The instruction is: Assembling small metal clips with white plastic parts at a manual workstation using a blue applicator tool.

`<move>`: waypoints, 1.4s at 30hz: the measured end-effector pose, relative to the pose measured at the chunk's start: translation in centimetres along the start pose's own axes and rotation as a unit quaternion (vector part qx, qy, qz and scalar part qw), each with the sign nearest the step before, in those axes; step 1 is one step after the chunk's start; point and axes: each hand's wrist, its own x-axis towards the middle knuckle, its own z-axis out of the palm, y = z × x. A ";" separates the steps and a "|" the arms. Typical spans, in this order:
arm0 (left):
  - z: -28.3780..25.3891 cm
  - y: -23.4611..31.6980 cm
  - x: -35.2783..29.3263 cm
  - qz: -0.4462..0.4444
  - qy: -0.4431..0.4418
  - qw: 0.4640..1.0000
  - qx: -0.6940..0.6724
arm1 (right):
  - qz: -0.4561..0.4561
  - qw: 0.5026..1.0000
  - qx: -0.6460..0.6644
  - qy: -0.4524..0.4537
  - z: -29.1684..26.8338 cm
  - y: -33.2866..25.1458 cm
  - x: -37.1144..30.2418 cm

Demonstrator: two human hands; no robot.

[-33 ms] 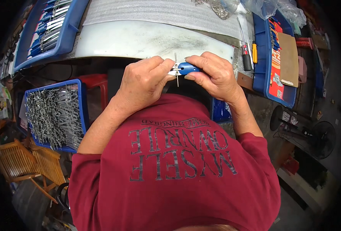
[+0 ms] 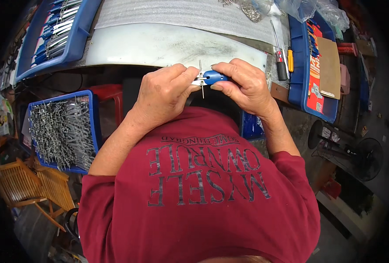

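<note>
In front of my chest, above the near edge of the worktable, both hands hold a blue-handled metal tool (image 2: 215, 78). My left hand (image 2: 170, 90) is closed, thumb and fingers pinching its silver metal end, most of which they hide. My right hand (image 2: 243, 83) grips the rounded blue end between thumb and fingers. Between the hands, a thin metal rod (image 2: 200, 65) sticks out across the tool on both sides, near two small round fittings. The exact kind of tool cannot be made out.
A pale work sheet (image 2: 150, 44) covers the table. At left stand a blue tray (image 2: 78, 49) of blue-handled metal pieces and a blue crate (image 2: 94, 127) full of metal parts. Screwdrivers (image 2: 290, 61) lie at right beside another blue bin (image 2: 296, 83) holding cardboard.
</note>
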 end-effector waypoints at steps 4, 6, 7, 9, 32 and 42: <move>0.1 -0.1 -0.1 -0.001 0.005 1.000 -0.006 | 0.021 1.000 0.008 0.010 0.0 0.0 0.0; -0.2 -0.1 0.0 0.004 0.002 1.000 -0.006 | 0.018 1.000 0.009 0.011 -0.2 0.0 0.1; -0.3 -0.1 0.2 0.010 -0.001 1.000 -0.006 | 0.005 1.000 0.007 0.010 -0.3 0.1 0.1; -0.4 0.0 0.3 0.008 0.004 1.000 -0.001 | -0.009 1.000 0.003 0.009 -0.3 0.2 0.2; -0.3 0.7 0.7 -0.001 0.029 0.999 0.037 | -0.007 1.000 0.003 0.024 -0.6 0.7 0.2; -0.2 0.6 0.7 0.010 0.038 0.999 0.037 | -0.021 0.999 0.028 0.020 -0.7 1.1 0.4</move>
